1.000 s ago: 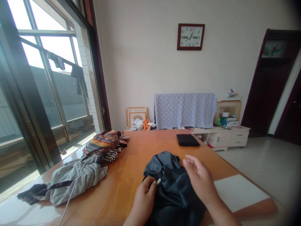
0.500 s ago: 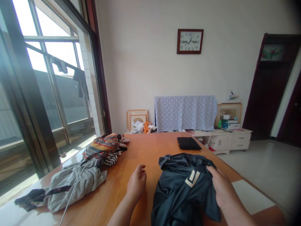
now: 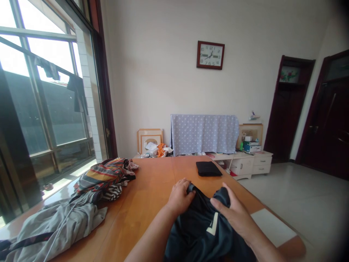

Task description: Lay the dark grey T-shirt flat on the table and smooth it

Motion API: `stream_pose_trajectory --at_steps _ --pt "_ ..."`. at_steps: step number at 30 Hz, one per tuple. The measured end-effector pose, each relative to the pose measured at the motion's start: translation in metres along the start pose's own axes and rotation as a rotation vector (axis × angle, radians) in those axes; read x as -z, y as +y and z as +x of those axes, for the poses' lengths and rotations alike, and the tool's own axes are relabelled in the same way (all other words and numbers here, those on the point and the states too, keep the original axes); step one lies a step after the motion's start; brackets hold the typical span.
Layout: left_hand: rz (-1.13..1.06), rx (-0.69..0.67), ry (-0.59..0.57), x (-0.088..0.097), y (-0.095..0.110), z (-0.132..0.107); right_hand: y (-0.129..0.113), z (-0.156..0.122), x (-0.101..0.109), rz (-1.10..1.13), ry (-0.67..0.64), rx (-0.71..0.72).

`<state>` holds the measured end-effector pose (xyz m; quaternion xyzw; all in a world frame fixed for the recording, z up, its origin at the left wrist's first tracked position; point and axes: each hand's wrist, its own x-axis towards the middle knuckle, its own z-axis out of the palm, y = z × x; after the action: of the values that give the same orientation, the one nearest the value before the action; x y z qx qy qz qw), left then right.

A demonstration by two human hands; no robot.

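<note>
Gripping a dark garment (image 3: pixel 196 240) by its far edge.
My left hand (image 3: pixel 179 197) grasps one side, my right hand (image 3: pixel 235 211) the other, over the table's (image 3: pixel 144 193) near end.

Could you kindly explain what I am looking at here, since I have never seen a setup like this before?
Gladly. There is no machine at work here, only a person's two bare hands. One camera, worn on the head, takes every picture, looking forward and down, so you see roughly what the wearer sees.

In the current view, the left hand and right hand each hold the upper part of a dark garment, which has a pale mark on its front. It is bunched rather than flat.

On the brown table, a grey garment and striped clothes lie heaped on the left. Beyond the hands lies a black folded item; I cannot tell exactly what it is. A clock hangs on the far wall.
</note>
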<state>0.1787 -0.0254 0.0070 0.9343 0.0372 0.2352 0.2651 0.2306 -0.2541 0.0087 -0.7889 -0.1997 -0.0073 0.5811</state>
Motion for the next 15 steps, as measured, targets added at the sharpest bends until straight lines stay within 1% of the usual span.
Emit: stream_pose_trajectory --at_steps 2,4,5,7,9,12,14,15 --pt "-0.03 -0.032 0.013 0.012 0.014 -0.001 -0.008 -0.001 -0.015 -0.209 -0.089 0.09" --pt "-0.03 -0.048 0.026 0.028 0.027 -0.006 -0.016 0.0 -0.031 -0.35 -0.203 0.176" --pt "-0.016 -0.052 0.039 0.038 0.033 -0.01 -0.021 0.003 -0.038 -0.396 -0.234 0.215" --pt "0.037 -0.045 0.063 0.061 0.041 -0.017 -0.032 0.01 -0.046 -0.424 -0.23 0.289" --pt "0.097 -0.02 0.066 0.088 0.041 -0.025 -0.047 0.019 -0.049 -0.347 -0.197 0.365" --pt "0.175 0.047 0.023 0.125 0.027 -0.041 -0.073 0.029 -0.047 -0.09 -0.18 0.468" --pt "0.179 0.102 -0.004 0.139 0.013 -0.053 -0.091 0.032 -0.046 0.083 -0.182 0.51" --pt "0.137 0.121 -0.012 0.142 0.007 -0.061 -0.099 0.031 -0.046 0.157 -0.183 0.52"
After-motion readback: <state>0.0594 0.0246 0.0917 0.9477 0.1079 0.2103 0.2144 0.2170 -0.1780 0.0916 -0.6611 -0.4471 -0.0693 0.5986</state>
